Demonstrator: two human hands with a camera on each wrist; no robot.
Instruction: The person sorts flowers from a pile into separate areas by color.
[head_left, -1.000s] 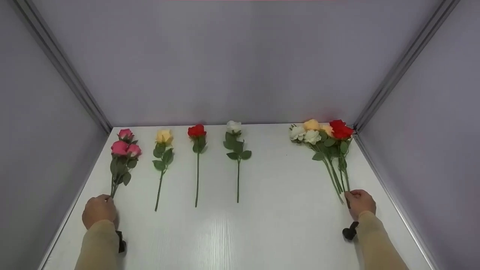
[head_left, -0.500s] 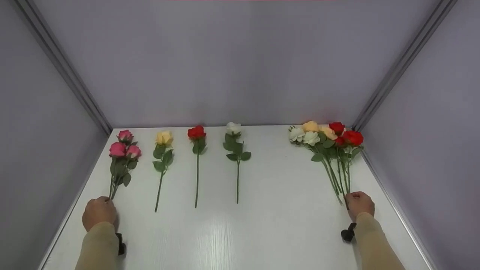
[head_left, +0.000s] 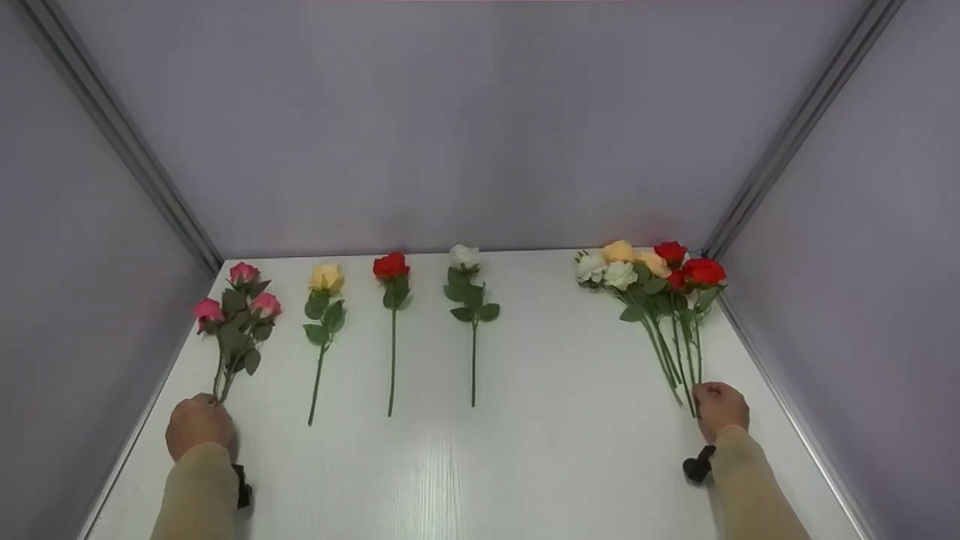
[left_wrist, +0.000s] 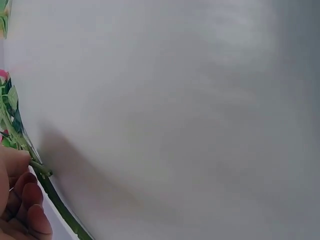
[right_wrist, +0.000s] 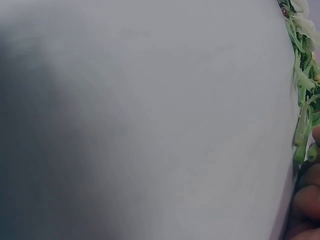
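Pink roses (head_left: 235,339) lie bunched at the left end of the bench (head_left: 555,450), flower heads fanned toward the back wall (head_left: 480,127). Left hand (head_left: 199,427): thumb and fingers pinch the stems near their lower ends. Right hand (head_left: 724,411): fingertips grip stem ends beneath the red roses (head_left: 703,271), at the outer edge of a mixed bunch (head_left: 658,304). Step in hand, as judged: spreading flowers within each bunch. Next move likely calls for releasing the stems without disturbing the fan. Pose: both hands low over the bench, well apart, left knuckles uppermost.
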